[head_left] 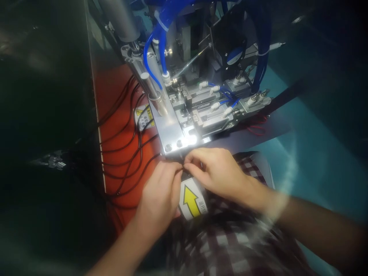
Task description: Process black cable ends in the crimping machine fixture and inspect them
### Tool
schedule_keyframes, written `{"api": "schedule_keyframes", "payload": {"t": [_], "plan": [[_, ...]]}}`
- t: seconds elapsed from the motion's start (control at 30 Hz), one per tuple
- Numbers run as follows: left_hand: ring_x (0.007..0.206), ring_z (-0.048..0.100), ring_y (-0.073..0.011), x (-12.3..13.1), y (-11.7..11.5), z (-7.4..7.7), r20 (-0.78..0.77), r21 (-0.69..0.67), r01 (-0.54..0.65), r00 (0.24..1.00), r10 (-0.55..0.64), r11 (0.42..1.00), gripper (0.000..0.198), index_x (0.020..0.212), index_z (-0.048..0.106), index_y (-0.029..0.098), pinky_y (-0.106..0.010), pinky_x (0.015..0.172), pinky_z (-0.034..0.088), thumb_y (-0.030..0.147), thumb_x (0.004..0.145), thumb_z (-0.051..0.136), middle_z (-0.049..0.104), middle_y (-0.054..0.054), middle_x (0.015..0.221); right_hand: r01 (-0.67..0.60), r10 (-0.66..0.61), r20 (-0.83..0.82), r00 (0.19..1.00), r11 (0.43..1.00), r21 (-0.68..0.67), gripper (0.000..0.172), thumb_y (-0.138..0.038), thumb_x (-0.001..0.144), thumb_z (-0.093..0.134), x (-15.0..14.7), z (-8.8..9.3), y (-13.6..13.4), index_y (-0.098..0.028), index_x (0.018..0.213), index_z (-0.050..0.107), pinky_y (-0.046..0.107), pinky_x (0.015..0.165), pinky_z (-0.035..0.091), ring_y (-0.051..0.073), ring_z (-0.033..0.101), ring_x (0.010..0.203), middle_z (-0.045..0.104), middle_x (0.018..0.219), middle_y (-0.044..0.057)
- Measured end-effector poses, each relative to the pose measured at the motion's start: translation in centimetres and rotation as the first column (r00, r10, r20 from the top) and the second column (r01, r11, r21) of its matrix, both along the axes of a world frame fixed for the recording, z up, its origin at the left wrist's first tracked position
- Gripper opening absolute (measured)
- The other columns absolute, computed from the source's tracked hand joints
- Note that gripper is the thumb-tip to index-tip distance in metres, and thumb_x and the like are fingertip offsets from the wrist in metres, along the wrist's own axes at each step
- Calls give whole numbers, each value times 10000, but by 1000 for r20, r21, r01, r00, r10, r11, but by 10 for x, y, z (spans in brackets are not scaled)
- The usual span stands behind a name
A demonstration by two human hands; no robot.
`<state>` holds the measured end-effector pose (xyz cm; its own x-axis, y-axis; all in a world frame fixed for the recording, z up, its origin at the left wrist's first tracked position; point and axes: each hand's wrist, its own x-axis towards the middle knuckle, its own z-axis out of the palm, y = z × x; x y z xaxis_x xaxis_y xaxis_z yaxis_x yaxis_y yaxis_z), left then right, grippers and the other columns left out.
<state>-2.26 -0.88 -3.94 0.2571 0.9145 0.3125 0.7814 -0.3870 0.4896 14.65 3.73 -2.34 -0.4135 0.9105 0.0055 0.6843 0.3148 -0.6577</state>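
Both of my hands meet just below the front edge of a shiny metal plate (169,132) on a machine. The fingers of my left hand (159,195) are pinched together, their tips touching those of the other hand. My right hand (221,168) also pinches with thumb and forefinger at the same spot. Whatever lies between the fingertips is too small and hidden to name. Directly under the hands is a white label with a yellow arrow (191,201). Thin black cables (138,153) run close to the left hand.
Blue air tubes (148,50) and small pneumatic slides (212,119) fill the machine behind the plate. A warning label (144,117) sits on the orange-red surface (120,99) at left. Cable ends with metallic connectors (56,161) hang beyond its edge. My checked clothing is below.
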Motion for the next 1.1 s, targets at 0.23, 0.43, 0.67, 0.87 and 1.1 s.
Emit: {"api": "schedule_keyframes", "payload": {"t": [0.23, 0.43, 0.67, 0.87, 1.1], "plan": [[770, 585, -104, 0, -1, 1, -17, 18, -13, 1000, 14, 1000, 150, 963, 560, 174, -197, 719, 457, 59, 867, 546, 590, -4, 836, 112, -128, -137, 982, 986, -123, 128, -222, 897, 518, 7, -13, -6, -177, 826, 615, 254, 594, 387, 136, 586, 629, 668, 722, 1], [777, 596, -115, 1, 1, 3, -13, 13, -20, 1000, 20, 1000, 147, 961, 564, 185, -214, 726, 479, 68, 878, 531, 604, -9, 835, 83, -200, -310, 929, 932, -352, 128, -240, 891, 515, 12, -24, -4, -179, 809, 593, 249, 624, 422, 135, 589, 666, 640, 720, -2], [823, 610, -110, 0, 1, 3, -5, 53, 50, 999, -50, 997, 204, 1004, 616, 131, -204, 789, 482, 15, 858, 534, 627, -42, 901, 127, -303, -358, 883, 889, -439, 147, -280, 880, 528, 6, -32, -5, -170, 804, 590, 274, 671, 452, 141, 586, 691, 643, 759, 14], [815, 604, -109, -2, 1, 2, -36, 14, 73, 997, -72, 997, 233, 1038, 631, 130, -195, 744, 486, 24, 870, 511, 615, -41, 898, 122, -424, -373, 825, 779, -615, 172, -293, 865, 549, 1, -27, -3, -145, 785, 587, 277, 626, 454, 134, 546, 631, 607, 703, 15], [819, 596, -109, -4, 2, 2, -50, 22, 92, 995, -91, 996, 219, 1040, 633, 118, -193, 743, 480, 35, 872, 519, 613, -48, 911, 90, -413, -341, 845, 736, -671, 204, -284, 869, 537, 4, -23, 2, -149, 719, 567, 250, 552, 415, 110, 491, 555, 565, 641, -9]]}}
